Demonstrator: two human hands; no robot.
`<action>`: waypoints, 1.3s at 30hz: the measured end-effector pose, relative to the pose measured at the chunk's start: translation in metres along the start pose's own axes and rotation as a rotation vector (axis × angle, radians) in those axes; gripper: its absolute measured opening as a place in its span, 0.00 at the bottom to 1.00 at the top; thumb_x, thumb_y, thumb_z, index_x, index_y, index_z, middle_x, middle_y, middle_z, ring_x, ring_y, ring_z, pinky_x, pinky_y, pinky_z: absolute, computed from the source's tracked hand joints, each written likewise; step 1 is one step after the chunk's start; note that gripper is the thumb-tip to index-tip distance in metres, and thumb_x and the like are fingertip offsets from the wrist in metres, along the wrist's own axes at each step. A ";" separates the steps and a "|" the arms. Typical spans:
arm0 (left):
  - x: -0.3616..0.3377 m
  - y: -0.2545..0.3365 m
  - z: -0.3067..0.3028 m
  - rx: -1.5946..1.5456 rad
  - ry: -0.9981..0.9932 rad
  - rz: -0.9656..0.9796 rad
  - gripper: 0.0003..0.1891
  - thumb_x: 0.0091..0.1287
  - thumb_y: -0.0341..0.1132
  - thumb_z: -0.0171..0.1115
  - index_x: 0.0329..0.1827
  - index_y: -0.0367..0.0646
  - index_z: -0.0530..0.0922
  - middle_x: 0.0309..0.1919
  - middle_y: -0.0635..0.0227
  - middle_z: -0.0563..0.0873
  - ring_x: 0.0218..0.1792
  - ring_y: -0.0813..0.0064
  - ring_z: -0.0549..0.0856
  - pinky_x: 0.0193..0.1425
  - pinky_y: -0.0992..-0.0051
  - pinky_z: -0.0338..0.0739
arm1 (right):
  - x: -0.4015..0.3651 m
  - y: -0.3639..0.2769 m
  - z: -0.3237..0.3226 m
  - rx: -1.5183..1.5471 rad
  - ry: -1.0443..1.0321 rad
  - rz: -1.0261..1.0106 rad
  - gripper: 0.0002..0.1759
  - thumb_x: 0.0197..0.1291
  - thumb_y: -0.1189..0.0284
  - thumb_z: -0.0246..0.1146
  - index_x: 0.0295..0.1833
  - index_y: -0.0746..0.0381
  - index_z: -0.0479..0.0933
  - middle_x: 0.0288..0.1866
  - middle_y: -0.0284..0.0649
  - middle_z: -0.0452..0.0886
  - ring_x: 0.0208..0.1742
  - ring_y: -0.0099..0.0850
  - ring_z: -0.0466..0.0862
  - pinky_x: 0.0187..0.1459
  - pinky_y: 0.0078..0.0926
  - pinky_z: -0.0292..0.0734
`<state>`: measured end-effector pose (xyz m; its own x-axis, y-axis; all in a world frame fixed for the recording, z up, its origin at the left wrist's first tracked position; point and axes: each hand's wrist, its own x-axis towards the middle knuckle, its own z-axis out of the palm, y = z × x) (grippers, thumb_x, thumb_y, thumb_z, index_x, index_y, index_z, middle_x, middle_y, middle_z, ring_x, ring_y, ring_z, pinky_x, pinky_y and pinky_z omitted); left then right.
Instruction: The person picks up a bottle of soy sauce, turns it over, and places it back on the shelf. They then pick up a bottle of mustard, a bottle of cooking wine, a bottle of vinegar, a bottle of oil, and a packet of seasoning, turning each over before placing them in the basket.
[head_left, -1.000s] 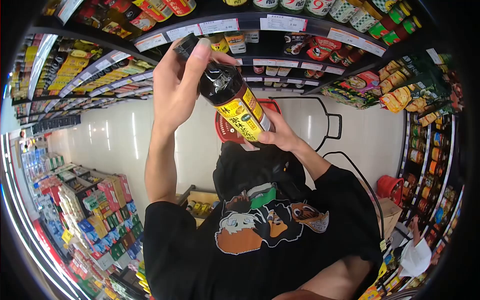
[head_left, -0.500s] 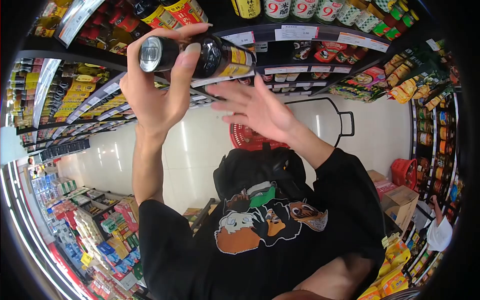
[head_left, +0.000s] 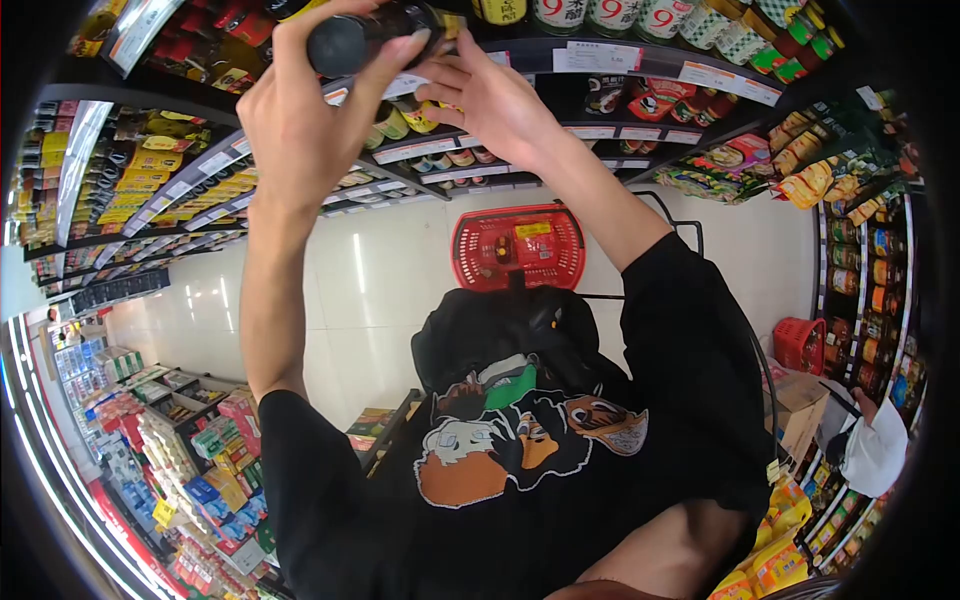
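Observation:
My left hand (head_left: pixel 300 125) is wrapped around a dark bottle (head_left: pixel 400 25), thumb along its near side. One round dark end of the bottle faces me, and its far end carries a yellowish label. My right hand (head_left: pixel 500 110) is raised at that far end, palm inward and fingers apart, fingertips right beside the bottle. Behind and above the hands runs a shelf (head_left: pixel 530 57) with bottles of rice vinegar (head_left: pixel 610 14). Below the hands, on the floor, a red basket (head_left: pixel 462 250) holds a yellow-labelled package (head_left: pixel 533 231).
Lower shelves hold jars and pouches (head_left: pixel 665 98). Snack bags (head_left: pixel 800 180) hang at the right. A second red basket (head_left: pixel 797 345) and a cardboard box (head_left: pixel 803 405) stand right, near a person in white (head_left: pixel 875 455). A black bag (head_left: pixel 505 335) is at my front.
The bottle and my left hand have moved up, and the bottle has turned. My right hand has come up and left to the bottle's far end. The red basket shows more fully.

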<state>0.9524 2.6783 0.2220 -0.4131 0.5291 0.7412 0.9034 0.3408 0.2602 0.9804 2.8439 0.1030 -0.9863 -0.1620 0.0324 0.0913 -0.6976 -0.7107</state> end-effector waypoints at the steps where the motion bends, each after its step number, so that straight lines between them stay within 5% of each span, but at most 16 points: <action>1: 0.003 0.001 0.000 -0.135 -0.024 -0.108 0.23 0.68 0.27 0.70 0.61 0.33 0.69 0.56 0.46 0.86 0.55 0.59 0.87 0.60 0.68 0.80 | 0.003 -0.001 -0.003 0.006 -0.012 0.003 0.34 0.77 0.43 0.47 0.68 0.61 0.72 0.64 0.42 0.80 0.58 0.32 0.80 0.60 0.34 0.77; 2: 0.005 -0.003 0.006 -0.062 0.036 -0.041 0.18 0.66 0.25 0.70 0.54 0.35 0.71 0.47 0.53 0.90 0.45 0.69 0.90 0.51 0.74 0.83 | 0.004 -0.002 -0.003 -0.020 -0.029 0.006 0.34 0.77 0.43 0.47 0.69 0.60 0.71 0.64 0.41 0.80 0.58 0.31 0.80 0.59 0.33 0.77; 9: 0.025 0.000 0.009 -0.130 -0.019 -0.256 0.14 0.70 0.26 0.67 0.53 0.35 0.72 0.52 0.56 0.89 0.38 0.79 0.84 0.44 0.78 0.79 | 0.015 -0.004 -0.009 0.017 -0.106 -0.016 0.29 0.78 0.45 0.44 0.69 0.54 0.69 0.67 0.42 0.80 0.55 0.24 0.82 0.59 0.28 0.80; 10: 0.028 -0.002 0.015 -0.099 0.033 -0.132 0.13 0.71 0.27 0.67 0.52 0.36 0.73 0.50 0.59 0.89 0.35 0.82 0.82 0.42 0.80 0.78 | 0.015 -0.006 -0.007 0.025 -0.080 -0.012 0.32 0.78 0.44 0.44 0.70 0.58 0.70 0.66 0.40 0.81 0.55 0.28 0.81 0.57 0.30 0.80; 13: 0.038 0.015 0.008 -0.123 -0.086 -0.353 0.12 0.72 0.28 0.66 0.52 0.36 0.72 0.47 0.61 0.89 0.36 0.82 0.81 0.42 0.80 0.77 | 0.021 -0.006 -0.013 0.035 -0.093 -0.022 0.32 0.78 0.45 0.44 0.70 0.58 0.69 0.66 0.41 0.81 0.54 0.28 0.83 0.58 0.31 0.81; 18: 0.041 -0.008 0.027 -0.200 -0.016 -0.295 0.12 0.74 0.31 0.63 0.55 0.36 0.73 0.45 0.60 0.88 0.42 0.79 0.83 0.47 0.79 0.77 | 0.027 -0.005 -0.021 0.078 -0.085 -0.017 0.31 0.80 0.47 0.43 0.72 0.59 0.68 0.67 0.42 0.80 0.55 0.30 0.84 0.60 0.33 0.81; 21: 0.046 -0.013 0.031 -0.214 0.026 -0.225 0.12 0.74 0.32 0.64 0.53 0.35 0.75 0.44 0.62 0.88 0.43 0.79 0.83 0.49 0.77 0.77 | 0.029 -0.006 -0.021 0.109 -0.113 -0.001 0.30 0.80 0.48 0.42 0.75 0.54 0.63 0.70 0.41 0.77 0.54 0.25 0.83 0.62 0.25 0.81; 29: 0.070 -0.019 0.031 -0.264 0.021 -0.289 0.17 0.72 0.37 0.67 0.54 0.31 0.78 0.41 0.61 0.87 0.42 0.77 0.83 0.46 0.75 0.78 | 0.037 -0.004 -0.026 0.193 -0.114 0.015 0.34 0.80 0.50 0.45 0.78 0.61 0.55 0.74 0.44 0.73 0.54 0.26 0.82 0.64 0.26 0.81; 32: 0.083 -0.018 0.028 -0.118 -0.024 -0.233 0.22 0.72 0.39 0.66 0.56 0.26 0.77 0.36 0.59 0.87 0.37 0.77 0.84 0.41 0.75 0.78 | 0.042 -0.004 -0.030 0.299 -0.154 -0.003 0.29 0.80 0.52 0.46 0.73 0.61 0.63 0.70 0.48 0.76 0.59 0.34 0.83 0.66 0.35 0.80; 34: 0.093 -0.001 0.021 -0.107 -0.181 -0.534 0.24 0.72 0.39 0.66 0.59 0.23 0.75 0.28 0.60 0.85 0.28 0.78 0.81 0.34 0.73 0.77 | 0.046 -0.004 -0.031 0.321 -0.166 -0.007 0.29 0.80 0.52 0.47 0.74 0.62 0.62 0.71 0.48 0.75 0.59 0.35 0.83 0.65 0.34 0.80; 39: 0.100 -0.024 0.030 -0.129 -0.142 -0.419 0.23 0.71 0.39 0.66 0.55 0.23 0.76 0.22 0.64 0.81 0.21 0.79 0.75 0.27 0.72 0.71 | 0.052 -0.004 -0.039 0.404 -0.225 0.004 0.30 0.80 0.54 0.47 0.75 0.64 0.59 0.73 0.49 0.73 0.58 0.34 0.83 0.64 0.33 0.82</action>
<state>0.8863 2.7463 0.2719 -0.7492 0.4705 0.4662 0.6585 0.4535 0.6006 0.9232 2.8652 0.0805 -0.9356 -0.2812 0.2134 0.1853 -0.9057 -0.3814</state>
